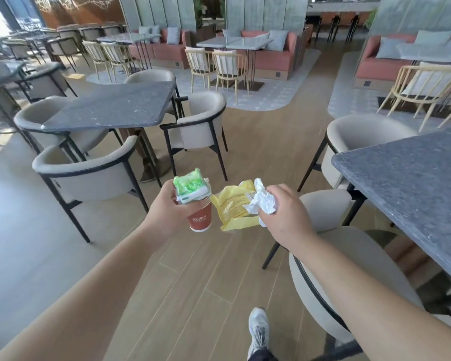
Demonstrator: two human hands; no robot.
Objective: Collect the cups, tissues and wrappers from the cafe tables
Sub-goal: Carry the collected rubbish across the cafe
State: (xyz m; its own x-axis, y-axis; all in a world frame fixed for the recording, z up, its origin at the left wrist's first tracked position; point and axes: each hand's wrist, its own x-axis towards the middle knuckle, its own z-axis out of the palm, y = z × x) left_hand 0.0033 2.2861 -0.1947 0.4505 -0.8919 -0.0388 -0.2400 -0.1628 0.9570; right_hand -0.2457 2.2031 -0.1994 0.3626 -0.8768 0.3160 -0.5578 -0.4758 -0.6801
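My left hand (167, 207) grips a red paper cup (201, 218) with a green and white tissue pack (190, 186) stuffed into its top. Beside it, my right hand (284, 212) holds a crumpled white tissue (262, 200) together with a yellow wrapper (232, 207). Both hands are raised in front of me, above the wooden floor between the cafe tables. The cup and the wrapper almost touch.
A grey stone table (110, 108) with beige armchairs (86, 175) stands ahead on the left. Another grey table (412, 173) is at the right, with armchairs (323, 277) close to my right arm. A wooden floor aisle (271, 131) runs ahead. My shoe (258, 327) is below.
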